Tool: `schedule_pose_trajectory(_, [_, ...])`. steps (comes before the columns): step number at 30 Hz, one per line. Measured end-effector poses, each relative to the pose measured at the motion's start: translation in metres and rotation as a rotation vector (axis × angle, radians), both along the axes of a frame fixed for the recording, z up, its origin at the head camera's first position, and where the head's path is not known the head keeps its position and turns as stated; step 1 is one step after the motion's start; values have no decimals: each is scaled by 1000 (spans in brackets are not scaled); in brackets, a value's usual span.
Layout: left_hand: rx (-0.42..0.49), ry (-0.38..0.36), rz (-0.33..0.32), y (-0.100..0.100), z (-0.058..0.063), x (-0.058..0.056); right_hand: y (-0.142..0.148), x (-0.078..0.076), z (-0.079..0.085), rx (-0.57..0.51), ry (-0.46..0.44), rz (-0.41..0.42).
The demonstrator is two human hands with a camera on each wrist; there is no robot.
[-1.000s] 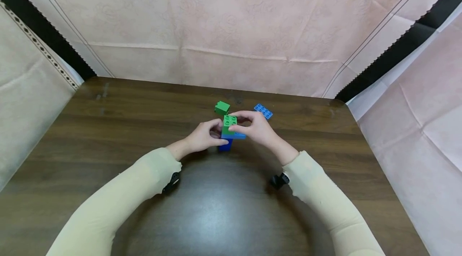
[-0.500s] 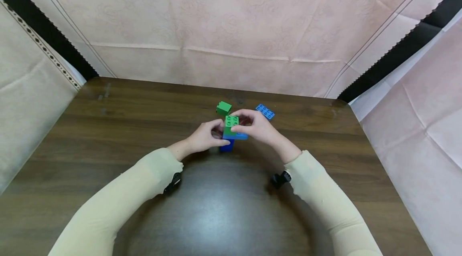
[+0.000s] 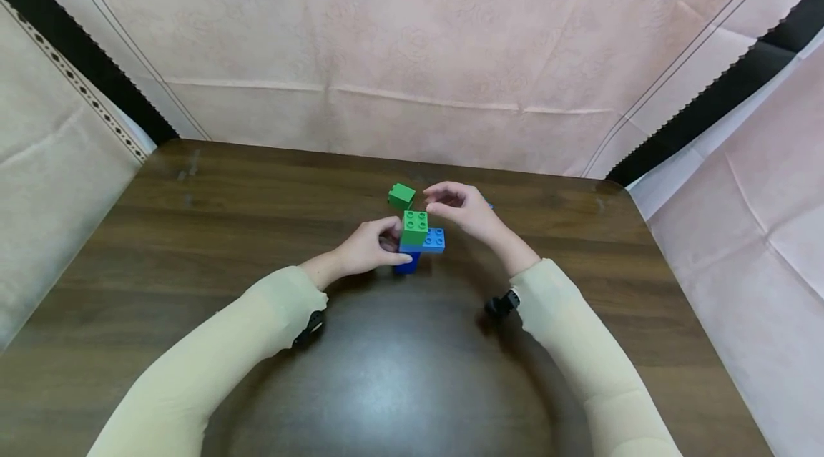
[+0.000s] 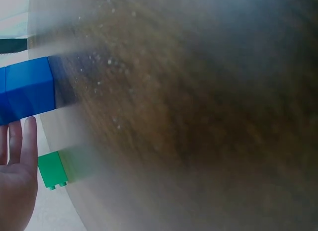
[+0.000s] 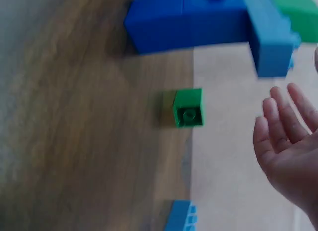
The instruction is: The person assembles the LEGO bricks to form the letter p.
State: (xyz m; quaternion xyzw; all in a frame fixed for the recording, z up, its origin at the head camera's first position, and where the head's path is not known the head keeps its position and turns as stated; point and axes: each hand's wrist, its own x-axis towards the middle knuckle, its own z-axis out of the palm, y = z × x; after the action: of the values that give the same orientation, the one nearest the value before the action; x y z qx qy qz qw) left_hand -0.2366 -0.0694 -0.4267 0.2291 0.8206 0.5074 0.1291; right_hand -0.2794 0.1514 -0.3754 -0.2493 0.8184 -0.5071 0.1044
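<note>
Blue-and-green brick stack [image 3: 417, 239] stands pinched in the left hand [image 3: 362, 248]

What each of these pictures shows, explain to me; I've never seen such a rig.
There is no machine: a person works with a bare left hand and right hand. The wide pictures come from a camera worn on the head, looking forward and down; the close ones come from a wrist camera on each arm. On the brown table stands a tower: dark blue blocks below, then a light blue brick, with a green brick on top. The left hand holds the tower; the right hand is apart from it, holding nothing. A loose green brick lies on its side beyond, and another light blue brick is mostly hidden behind the right hand in the head view.
</note>
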Motion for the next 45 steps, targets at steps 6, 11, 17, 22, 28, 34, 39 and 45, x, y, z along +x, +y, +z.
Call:
schedule_pose_trajectory(6, [-14, 32, -7, -4, 0, 1, -6, -21, -11, 0, -6, -142])
schedule_pose_trajectory(11, [-25, 36, -7, -7, 0, 0, -18, -32, -17, 33, -48, -205])
schedule_pose_trajectory(17, [-30, 38, -1, -8, -1, 1, -29, -44, -28, 92, -81, -225])
schedule_pose_trajectory(22, [-38, 36, 6, -6, -1, 2, -34, -51, -35, 127, -93, -239])
schedule_pose_trajectory(28, [-31, 30, 7, -6, -1, 2, -39, -56, -41, 196, -97, -238])
schedule_pose_trajectory(34, [-24, 26, 4, -6, -1, 2, -42, -58, -47, 229, -90, -211])
schedule_pose_trajectory(39, [-26, 24, 6, -6, 1, 3, -43, -57, -50, 252, -100, -209])
schedule_pose_trajectory(45, [-28, 17, 7, -6, 1, 4, -44, -56, -53, 275, -96, -219])
